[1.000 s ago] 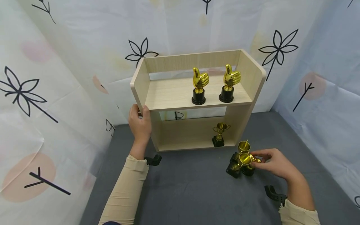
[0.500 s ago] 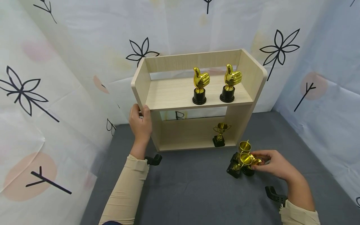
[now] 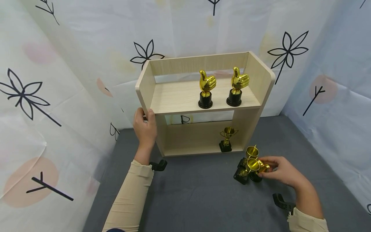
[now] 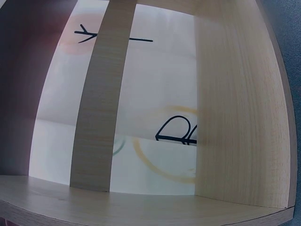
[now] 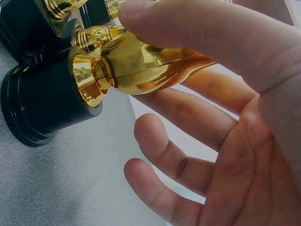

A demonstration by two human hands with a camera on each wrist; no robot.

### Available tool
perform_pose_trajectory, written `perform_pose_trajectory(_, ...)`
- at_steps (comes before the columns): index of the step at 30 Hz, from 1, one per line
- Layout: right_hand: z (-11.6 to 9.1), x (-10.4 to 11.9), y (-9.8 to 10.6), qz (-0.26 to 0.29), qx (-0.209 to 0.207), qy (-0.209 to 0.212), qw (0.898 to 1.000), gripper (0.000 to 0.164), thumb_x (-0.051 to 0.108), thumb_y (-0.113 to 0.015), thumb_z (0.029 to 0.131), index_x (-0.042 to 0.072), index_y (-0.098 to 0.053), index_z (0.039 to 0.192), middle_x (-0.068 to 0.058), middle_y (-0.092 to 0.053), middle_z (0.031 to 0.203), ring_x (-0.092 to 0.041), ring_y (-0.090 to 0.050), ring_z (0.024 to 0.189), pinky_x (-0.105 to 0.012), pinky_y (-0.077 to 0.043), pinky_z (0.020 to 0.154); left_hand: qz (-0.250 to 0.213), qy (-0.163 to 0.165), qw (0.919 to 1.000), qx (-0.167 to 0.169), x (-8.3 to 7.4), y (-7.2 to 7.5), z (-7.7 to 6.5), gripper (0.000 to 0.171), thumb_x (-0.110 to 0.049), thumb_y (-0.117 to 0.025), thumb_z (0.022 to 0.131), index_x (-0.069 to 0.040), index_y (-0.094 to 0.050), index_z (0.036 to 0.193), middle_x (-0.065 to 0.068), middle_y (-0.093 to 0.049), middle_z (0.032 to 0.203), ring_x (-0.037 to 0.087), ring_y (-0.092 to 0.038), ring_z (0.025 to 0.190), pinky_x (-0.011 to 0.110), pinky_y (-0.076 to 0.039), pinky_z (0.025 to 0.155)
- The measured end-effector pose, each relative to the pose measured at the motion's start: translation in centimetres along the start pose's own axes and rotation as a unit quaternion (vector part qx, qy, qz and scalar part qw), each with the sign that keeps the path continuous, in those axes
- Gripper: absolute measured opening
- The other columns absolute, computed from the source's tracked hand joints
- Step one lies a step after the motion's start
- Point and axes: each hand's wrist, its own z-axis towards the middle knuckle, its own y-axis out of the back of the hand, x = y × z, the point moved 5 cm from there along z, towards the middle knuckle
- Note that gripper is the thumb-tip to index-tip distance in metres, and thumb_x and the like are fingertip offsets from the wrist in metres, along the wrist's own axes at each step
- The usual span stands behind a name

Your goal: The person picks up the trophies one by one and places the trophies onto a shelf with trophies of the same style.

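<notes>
Evidently, our right hand (image 3: 281, 169) pinches the gold-topped trophy (image 5: 84, 84) at four o'clock from the shelf (image 3: 174, 95), which our left hand (image 3: 146, 129) grips at eight; we judge the trophy light, stiff, slippery, best held by its gold body (image 5: 138, 68).

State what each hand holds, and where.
The right hand pinches a thumbs-up trophy by its golden top; the left hand grips the wooden shelf by its left side.

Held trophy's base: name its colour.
The base is black, seen best in the right wrist view.
</notes>
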Motion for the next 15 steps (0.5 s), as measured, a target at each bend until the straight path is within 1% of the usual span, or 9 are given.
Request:
perform_pose_trajectory(8, 0.05, -0.30, -0.01, 0.001, -0.005, 0.001, 1.000, 0.061, 0.010, -0.085, 0.088, -0.014, -0.061, 0.138, -0.023, -0.074, 0.119, -0.004, -0.060, 0.077, -0.028, -0.050, 0.061, 0.002, -0.002, 1.0000, -0.002, 0.15, 0.00, 0.04, 0.045, -0.043, -0.046, 0.101, 0.000, -0.061, 0.102, 0.019, -0.054, 0.092, 0.035, -0.055, 0.086, 0.040, -0.042, 0.076)
perform_pose_trajectory(15, -0.18, -0.05, 0.08, -0.001, -0.003, 0.010, 1.000, 0.059, 0.012, -0.086, 0.088, -0.015, -0.062, 0.135, -0.025, -0.076, 0.117, 0.001, -0.070, 0.087, -0.028, -0.058, 0.067, -0.003, -0.004, 1.0000, -0.005, 0.19, 0.02, 0.02, 0.044, -0.043, -0.049, 0.101, 0.000, -0.062, 0.102, 0.016, -0.053, 0.090, 0.032, -0.053, 0.083, 0.039, -0.041, 0.075)
